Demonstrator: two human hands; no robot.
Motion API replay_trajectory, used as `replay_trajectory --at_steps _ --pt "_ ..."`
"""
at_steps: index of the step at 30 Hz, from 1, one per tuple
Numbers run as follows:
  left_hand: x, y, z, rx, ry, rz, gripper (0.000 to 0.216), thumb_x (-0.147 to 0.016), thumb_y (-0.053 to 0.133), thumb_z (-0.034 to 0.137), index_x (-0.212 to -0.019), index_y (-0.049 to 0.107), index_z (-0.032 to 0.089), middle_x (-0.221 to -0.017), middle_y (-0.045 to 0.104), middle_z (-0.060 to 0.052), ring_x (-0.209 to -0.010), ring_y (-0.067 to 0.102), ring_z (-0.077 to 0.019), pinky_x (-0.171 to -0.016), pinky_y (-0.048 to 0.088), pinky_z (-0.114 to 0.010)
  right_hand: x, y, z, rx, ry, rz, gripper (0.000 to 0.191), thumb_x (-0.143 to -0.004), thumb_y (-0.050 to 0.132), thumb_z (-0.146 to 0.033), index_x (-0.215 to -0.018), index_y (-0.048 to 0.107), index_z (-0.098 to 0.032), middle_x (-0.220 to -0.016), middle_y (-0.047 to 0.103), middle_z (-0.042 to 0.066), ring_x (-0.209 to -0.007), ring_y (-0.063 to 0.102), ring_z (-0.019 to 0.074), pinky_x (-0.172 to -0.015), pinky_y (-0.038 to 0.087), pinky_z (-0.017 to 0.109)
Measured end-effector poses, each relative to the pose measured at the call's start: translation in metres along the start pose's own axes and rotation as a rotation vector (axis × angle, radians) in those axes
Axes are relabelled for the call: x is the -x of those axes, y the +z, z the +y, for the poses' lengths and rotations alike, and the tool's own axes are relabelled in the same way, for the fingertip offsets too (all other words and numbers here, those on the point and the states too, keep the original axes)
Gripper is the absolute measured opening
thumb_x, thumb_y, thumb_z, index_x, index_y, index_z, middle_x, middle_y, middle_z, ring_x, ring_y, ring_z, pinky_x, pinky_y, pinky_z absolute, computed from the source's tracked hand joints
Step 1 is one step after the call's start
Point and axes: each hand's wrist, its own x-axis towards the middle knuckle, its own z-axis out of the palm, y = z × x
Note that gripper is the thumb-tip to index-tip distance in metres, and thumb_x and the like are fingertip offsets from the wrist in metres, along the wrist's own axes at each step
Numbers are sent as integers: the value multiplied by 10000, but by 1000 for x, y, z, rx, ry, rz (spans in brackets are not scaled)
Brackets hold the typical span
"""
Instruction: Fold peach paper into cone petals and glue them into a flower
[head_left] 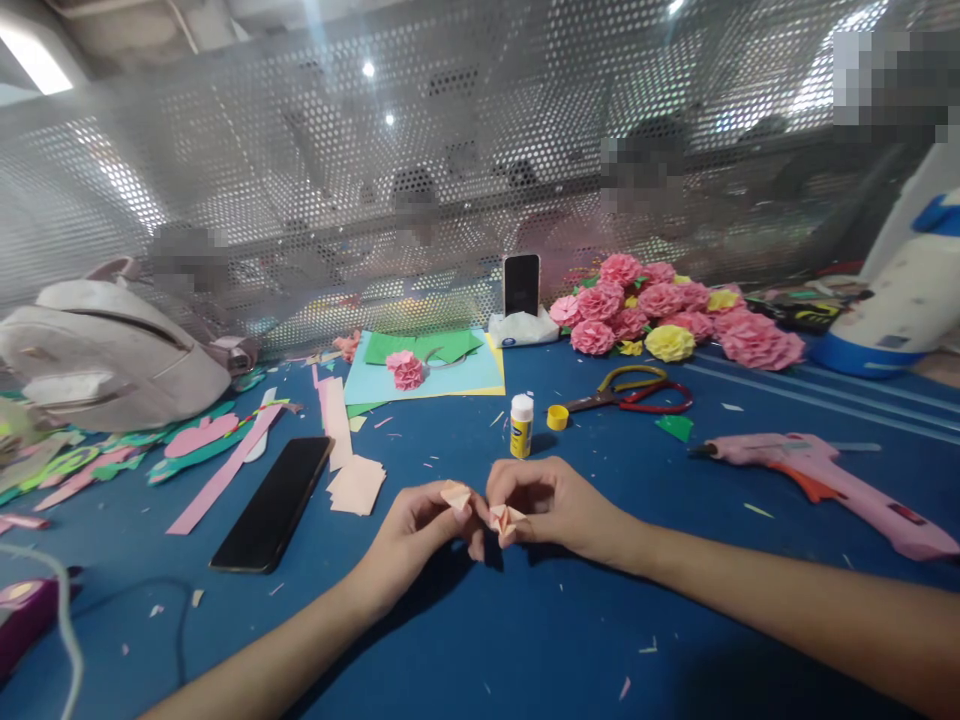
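Between thumb and finger, my left hand (431,525) pinches a small folded peach paper piece (456,495). Close against it, my right hand (566,505) grips another folded peach paper piece (507,522) with several pointed creases. Both hands hover low over the blue table, nearly touching each other. Just beyond them stands an uncapped-looking glue stick (521,428) with a white top and yellow label, a yellow cap (557,417) lying beside it. Left of my left hand lies a stack of peach paper squares (358,486).
A black phone (274,505) and pink paper strips (225,470) lie left. Scissors (630,392) and a pink glue gun (832,480) lie right. Paper flowers (660,310) pile up behind. A backpack (112,345) sits far left, a large bottle (892,300) far right.
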Motion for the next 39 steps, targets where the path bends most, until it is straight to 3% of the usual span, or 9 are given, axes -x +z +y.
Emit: replay_trajectory --at_steps 7,17,25,31,35,39 --pt "-4 2 6 -118 30 176 288 -885 624 403 -859 690 123 -756 658 -38 -621 576 -133 -668 471 -263 0 -3 7 16 129 116 194 -697 828 -268 -755 692 -143 -685 695 9 -586 631 94 -521 515 194" --pt "-2 0 5 -154 37 196 262 -894 612 373 -890 694 124 -789 678 -46 -622 584 -129 -674 484 -264 1 0 6 -19 215 130 275 -656 845 -211 -684 581 -139 -690 727 21 -503 630 78 -481 515 176" --pt "-2 0 5 -207 62 241 168 -871 624 282 -861 701 133 -757 655 -26 -609 564 -119 -640 478 -244 1 0 4 19 189 70 146 -706 816 -209 -741 699 -128 -683 688 -5 -504 609 63 -496 506 168" --pt "2 2 7 -498 175 229 200 -886 549 174 -712 646 154 -691 601 -1 -627 565 -124 -633 437 -227 0 -2 3 62 81 61 84 -774 773 -222 -817 744 -156 -727 647 -17 -519 607 60 -510 495 178" --pt "3 -1 6 -659 244 207 205 -881 524 96 -722 634 164 -689 601 7 -664 575 -127 -658 414 -220 -2 -3 1 152 42 14 125 -870 686 -268 -885 748 -161 -748 627 -6 -538 602 55 -487 434 168" --pt "5 -2 5 -714 267 191 220 -942 483 151 -766 613 168 -710 590 4 -681 569 -130 -675 411 -223 0 -2 -1 194 35 -3 171 -917 629 -307 -912 721 -163 -757 611 2 -552 573 63 -470 399 174"
